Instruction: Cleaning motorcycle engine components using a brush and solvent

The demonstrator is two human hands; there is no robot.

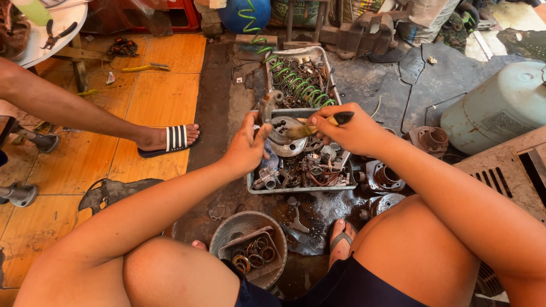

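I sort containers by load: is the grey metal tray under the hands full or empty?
Full: the tray holds many oily metal parts and a green coiled hose.

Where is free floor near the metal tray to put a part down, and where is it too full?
Free: the orange tiles left of the metal tray, between it and another person's sandalled foot. The dark floor beside the tray also looks bare. Crowded: the tray itself, where the left hand holds a metal part and the right hand a brush, and the bowl below.

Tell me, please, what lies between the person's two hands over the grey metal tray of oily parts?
In the head view, a round metal disc part lies between the left hand and right hand, under the brush, above the grey metal tray.
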